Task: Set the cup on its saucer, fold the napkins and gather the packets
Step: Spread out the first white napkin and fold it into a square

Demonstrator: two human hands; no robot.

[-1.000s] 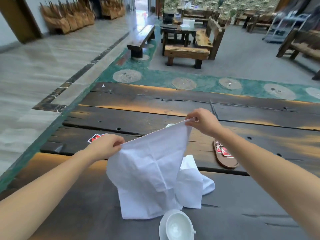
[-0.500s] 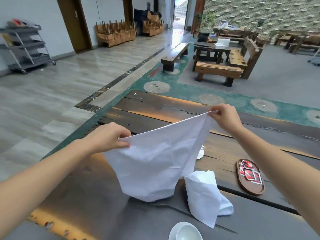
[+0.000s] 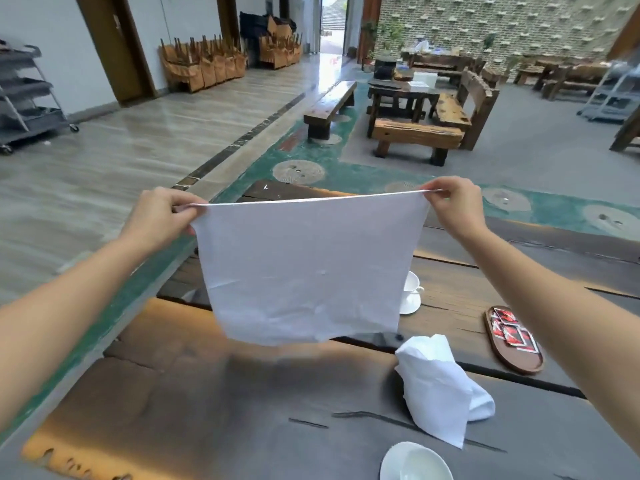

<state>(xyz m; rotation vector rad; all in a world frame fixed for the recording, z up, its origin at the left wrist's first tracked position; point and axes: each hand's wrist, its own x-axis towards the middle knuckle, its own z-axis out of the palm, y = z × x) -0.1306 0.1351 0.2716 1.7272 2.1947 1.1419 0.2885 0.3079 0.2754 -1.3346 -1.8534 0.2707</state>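
Note:
A white napkin hangs flat and stretched in the air above the dark wooden table. My left hand pinches its top left corner and my right hand pinches its top right corner. A second white napkin lies crumpled on the table at the right. A white cup on its saucer stands behind the held napkin, partly hidden. Another white cup on a saucer sits at the near edge. Red packets lie in an oval wooden tray at the right.
The table's left edge runs along a green floor strip. Wooden benches and tables stand farther back, and a grey cart is at the far left.
Both hands have lifted the napkin higher and pulled its top edge taut, so it now hangs flat instead of bunched. The view has tilted upward.

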